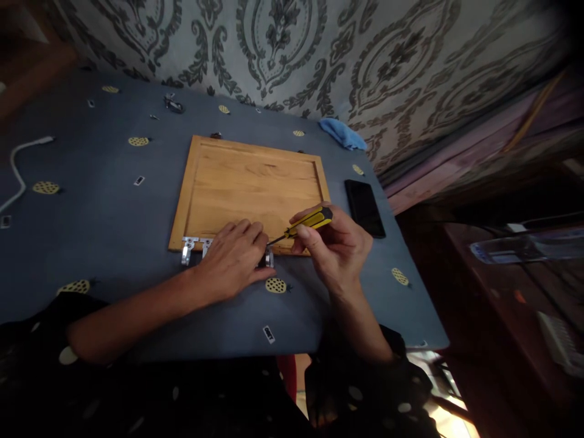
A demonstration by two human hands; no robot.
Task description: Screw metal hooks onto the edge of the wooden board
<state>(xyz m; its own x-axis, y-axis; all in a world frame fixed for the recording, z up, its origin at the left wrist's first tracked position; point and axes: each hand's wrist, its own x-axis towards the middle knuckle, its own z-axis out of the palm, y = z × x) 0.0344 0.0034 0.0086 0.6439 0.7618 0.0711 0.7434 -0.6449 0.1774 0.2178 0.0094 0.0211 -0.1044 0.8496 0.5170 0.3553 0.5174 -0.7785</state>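
A wooden framed panel [255, 182] lies flat on the blue table cover. Along its near edge sit silver metal hinges [187, 250], partly covered by my left hand [237, 258]. That hand is closed, its fingers bent over the edge around the rightmost hinge [269, 260], with the thumb low beside it. My right hand [340, 246] grips a screwdriver [310, 222] with a yellow and black handle. The shaft slants down to the left, and its tip reaches the rightmost hinge beside my left fingers. Whether the tip sits in a screw is too small to tell.
Further metal hardware [173, 104] lies at the back left of the table. A black phone [365, 207] and a blue cloth [343, 134] are to the panel's right. A white cable [20, 167] lies at left. The patterned wall [301, 55] borders the far side.
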